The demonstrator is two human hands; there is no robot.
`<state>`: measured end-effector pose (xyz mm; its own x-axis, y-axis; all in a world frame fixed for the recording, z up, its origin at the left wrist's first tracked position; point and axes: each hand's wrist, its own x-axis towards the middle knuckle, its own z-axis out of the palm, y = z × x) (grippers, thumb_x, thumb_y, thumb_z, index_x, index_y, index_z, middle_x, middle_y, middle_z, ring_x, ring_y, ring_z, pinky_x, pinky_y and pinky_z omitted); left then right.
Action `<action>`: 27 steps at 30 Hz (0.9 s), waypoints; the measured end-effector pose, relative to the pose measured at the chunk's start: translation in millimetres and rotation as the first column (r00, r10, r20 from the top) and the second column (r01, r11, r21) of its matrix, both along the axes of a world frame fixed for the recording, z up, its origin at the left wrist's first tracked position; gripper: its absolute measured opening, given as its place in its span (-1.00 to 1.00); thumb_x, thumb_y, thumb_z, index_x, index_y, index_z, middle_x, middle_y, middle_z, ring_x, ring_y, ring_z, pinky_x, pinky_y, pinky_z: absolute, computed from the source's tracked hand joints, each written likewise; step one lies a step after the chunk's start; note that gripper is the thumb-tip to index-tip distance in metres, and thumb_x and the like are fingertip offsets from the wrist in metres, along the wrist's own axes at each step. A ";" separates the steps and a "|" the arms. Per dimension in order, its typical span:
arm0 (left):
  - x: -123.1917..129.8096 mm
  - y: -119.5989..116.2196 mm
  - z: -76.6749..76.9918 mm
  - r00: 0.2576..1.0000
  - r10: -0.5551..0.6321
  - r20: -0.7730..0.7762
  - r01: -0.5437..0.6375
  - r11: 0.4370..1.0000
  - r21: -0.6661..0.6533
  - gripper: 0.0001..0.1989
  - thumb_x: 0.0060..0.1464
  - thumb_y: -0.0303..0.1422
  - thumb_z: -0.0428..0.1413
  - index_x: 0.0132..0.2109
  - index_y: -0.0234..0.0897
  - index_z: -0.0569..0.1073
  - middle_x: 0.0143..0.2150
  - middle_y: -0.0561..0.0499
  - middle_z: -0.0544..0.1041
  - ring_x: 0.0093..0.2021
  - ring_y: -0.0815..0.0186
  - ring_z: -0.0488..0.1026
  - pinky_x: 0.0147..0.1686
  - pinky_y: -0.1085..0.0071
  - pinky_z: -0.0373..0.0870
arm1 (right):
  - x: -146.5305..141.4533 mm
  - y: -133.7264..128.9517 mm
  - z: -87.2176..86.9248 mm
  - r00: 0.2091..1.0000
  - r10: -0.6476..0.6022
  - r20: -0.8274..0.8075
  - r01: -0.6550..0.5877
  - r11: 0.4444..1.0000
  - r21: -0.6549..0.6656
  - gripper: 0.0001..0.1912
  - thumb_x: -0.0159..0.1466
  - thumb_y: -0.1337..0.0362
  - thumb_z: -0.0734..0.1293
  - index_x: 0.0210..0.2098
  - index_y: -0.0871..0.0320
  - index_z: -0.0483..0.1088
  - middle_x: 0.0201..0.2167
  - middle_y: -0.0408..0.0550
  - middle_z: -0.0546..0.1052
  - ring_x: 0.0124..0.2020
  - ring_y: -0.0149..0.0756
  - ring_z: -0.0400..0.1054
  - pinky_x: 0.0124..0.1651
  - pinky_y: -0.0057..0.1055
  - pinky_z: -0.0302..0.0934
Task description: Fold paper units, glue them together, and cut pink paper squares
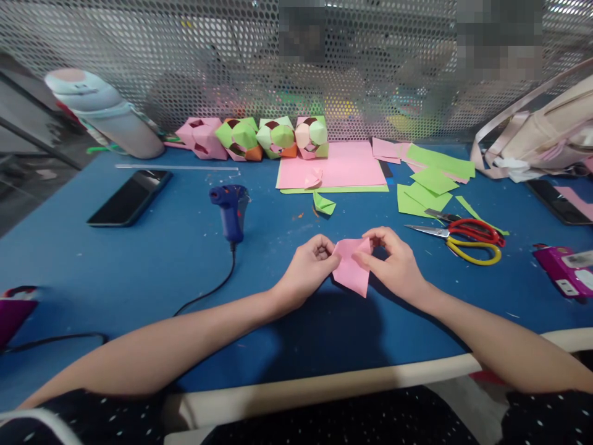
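Observation:
Between my two hands, a small piece of pink paper (351, 269) is held just above the blue table. My left hand (311, 264) pinches its left edge with thumb and fingers. At the upper right, my right hand (393, 262) grips the paper, its thumb lying across the front. Beyond the hands, a folded green paper piece (324, 204) lies on the table, and a folded pink paper piece (314, 178) rests on a stack of pink sheets (336, 162). Scissors (456, 233) with red and yellow handles lie to the right of my right hand.
A blue glue gun (231, 213) stands left, its cord trailing forward. Several folded paper balls (238, 137) line the back, beside a bottle (109, 114). A phone (130, 199) lies left. Green paper pieces (428, 190), a purple power strip (565, 271) and a bag (546, 127) sit right.

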<state>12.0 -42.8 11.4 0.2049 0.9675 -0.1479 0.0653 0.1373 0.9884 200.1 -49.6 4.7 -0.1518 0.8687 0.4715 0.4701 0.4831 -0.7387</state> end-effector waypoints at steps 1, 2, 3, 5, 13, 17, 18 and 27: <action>0.0 0.1 -0.2 1.000 0.004 0.001 -0.004 1.000 0.000 -0.84 -0.06 -0.41 0.18 -0.38 -0.29 0.31 -0.47 0.15 0.35 -0.44 0.45 0.31 -0.41 0.51 0.21 | -0.4 0.2 -0.2 1.000 -0.002 -0.016 0.002 1.000 -0.028 -0.82 0.19 0.38 0.37 -0.23 0.10 0.33 -0.36 -0.17 0.41 -0.36 -0.40 0.32 -0.26 -0.41 0.26; 0.1 0.0 -0.4 1.000 0.006 0.004 -0.006 1.000 -0.003 -0.84 -0.06 -0.41 0.18 -0.38 -0.29 0.31 -0.46 0.15 0.35 -0.44 0.46 0.30 -0.40 0.51 0.21 | -0.7 0.3 -0.3 1.000 0.006 -0.021 -0.006 0.999 -0.036 -0.86 0.20 0.39 0.36 -0.29 0.10 0.32 -0.37 -0.18 0.39 -0.36 -0.41 0.31 -0.27 -0.42 0.25; 0.2 -0.1 -0.5 1.000 0.004 0.008 -0.004 1.000 -0.007 -0.84 -0.06 -0.41 0.18 -0.37 -0.30 0.31 -0.46 0.14 0.36 -0.43 0.45 0.30 -0.40 0.51 0.22 | -0.9 0.4 -0.1 1.000 0.021 -0.018 -0.021 1.000 -0.022 -0.88 0.21 0.42 0.34 -0.33 0.11 0.30 -0.39 -0.18 0.38 -0.37 -0.41 0.30 -0.27 -0.42 0.24; 0.7 -0.5 -0.6 1.000 -0.004 0.017 0.004 1.000 -0.011 -0.83 -0.04 -0.39 0.19 -0.37 -0.30 0.31 -0.46 0.14 0.36 -0.43 0.46 0.30 -0.40 0.52 0.21 | -0.6 0.4 0.4 0.997 0.074 0.013 -0.074 0.996 0.046 -0.87 0.23 0.46 0.29 -0.38 0.12 0.29 -0.39 -0.16 0.37 -0.34 -0.40 0.29 -0.25 -0.40 0.22; 0.4 -0.2 0.0 0.999 0.014 0.044 -0.014 1.000 -0.010 -0.77 -0.02 -0.30 0.22 -0.38 -0.30 0.31 -0.48 0.15 0.35 -0.45 0.47 0.29 -0.42 0.53 0.20 | 1.6 -0.5 -1.3 0.961 0.210 0.178 -0.237 0.960 0.146 -0.81 0.23 0.49 0.22 -0.23 0.14 0.38 -0.25 -0.01 0.36 -0.23 -0.31 0.28 -0.18 -0.31 0.25; -0.1 0.8 -0.8 0.999 -0.012 0.045 0.013 1.000 -0.005 -0.73 0.04 -0.23 0.20 -0.37 -0.30 0.29 -0.48 0.14 0.37 -0.46 0.47 0.30 -0.43 0.52 0.21 | 1.9 -1.5 3.0 0.954 0.254 0.160 -0.269 0.960 0.078 -0.89 0.28 0.41 0.24 -0.25 0.16 0.39 -0.26 -0.02 0.37 -0.24 -0.32 0.29 -0.16 -0.31 0.23; -0.1 0.9 -1.3 0.999 -0.018 0.035 0.018 1.000 0.001 -0.73 0.04 -0.22 0.20 -0.38 -0.30 0.29 -0.48 0.13 0.37 -0.46 0.47 0.30 -0.43 0.52 0.22 | 2.0 -1.4 4.4 0.956 0.259 0.136 -0.268 0.962 0.053 -0.90 0.30 0.38 0.23 -0.28 0.15 0.39 -0.27 -0.04 0.38 -0.24 -0.33 0.29 -0.15 -0.33 0.22; -0.6 1.2 -6.2 0.996 -0.084 0.019 0.083 0.995 0.062 -0.74 0.05 -0.23 0.18 -0.37 -0.30 0.31 -0.45 0.12 0.38 -0.44 0.47 0.32 -0.42 0.51 0.24 | 0.9 1.4 0.7 0.978 0.206 -0.005 -0.205 0.967 -0.152 -0.88 0.31 0.27 0.29 -0.16 0.13 0.37 -0.29 -0.12 0.43 -0.27 -0.40 0.34 -0.17 -0.44 0.23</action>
<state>11.4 -41.7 5.2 0.2881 0.9539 -0.0838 0.0521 0.0718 0.9961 201.1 -48.2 5.4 -0.3390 0.8793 0.3344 0.3810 0.4533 -0.8058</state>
